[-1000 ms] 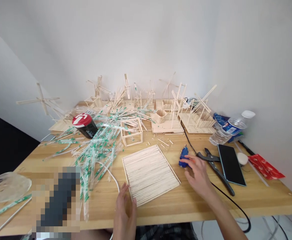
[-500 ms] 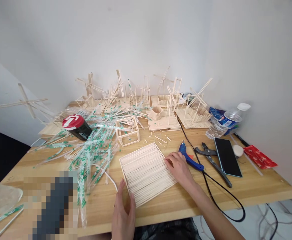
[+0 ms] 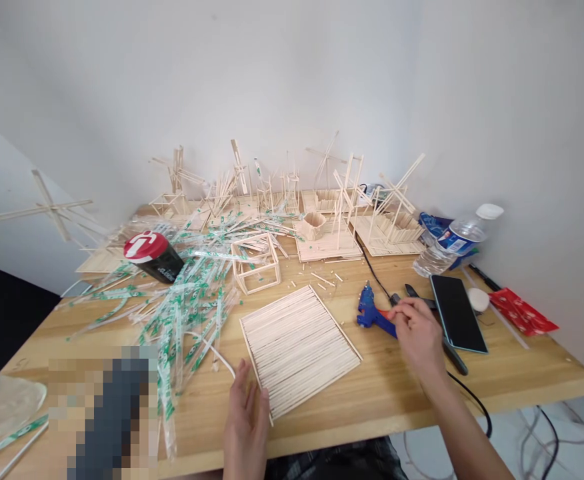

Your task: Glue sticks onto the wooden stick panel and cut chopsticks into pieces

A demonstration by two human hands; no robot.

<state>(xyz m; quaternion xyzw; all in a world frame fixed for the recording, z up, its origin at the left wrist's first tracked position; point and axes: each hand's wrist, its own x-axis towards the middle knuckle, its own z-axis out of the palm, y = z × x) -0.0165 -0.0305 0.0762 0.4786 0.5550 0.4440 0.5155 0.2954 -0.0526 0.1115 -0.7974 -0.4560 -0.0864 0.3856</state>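
Note:
A square panel of thin wooden sticks (image 3: 299, 350) lies flat on the table in front of me. My left hand (image 3: 247, 413) rests along its left edge, fingers extended and the thumb apart from them, not wrapped round anything. At the right, my right hand (image 3: 417, 330) has its fingers curled round the handle of a blue hot glue gun (image 3: 369, 313), whose nozzle points away from me. Part of the handle is hidden by that hand. Grey-handled cutters (image 3: 455, 359) lie partly behind the same hand.
Behind the panel stand a stick cube frame (image 3: 257, 280) and several stick windmill models (image 3: 339, 213). Green-and-clear wrappers (image 3: 182, 320) and a black canister with red lid (image 3: 155, 257) lie left. A phone (image 3: 458, 313), water bottle (image 3: 455, 243) and red packet (image 3: 522, 312) lie right.
My right hand has left the panel's right edge and moved right onto the glue gun's handle; the gun has turned slightly. My left hand stays at the panel's left edge.

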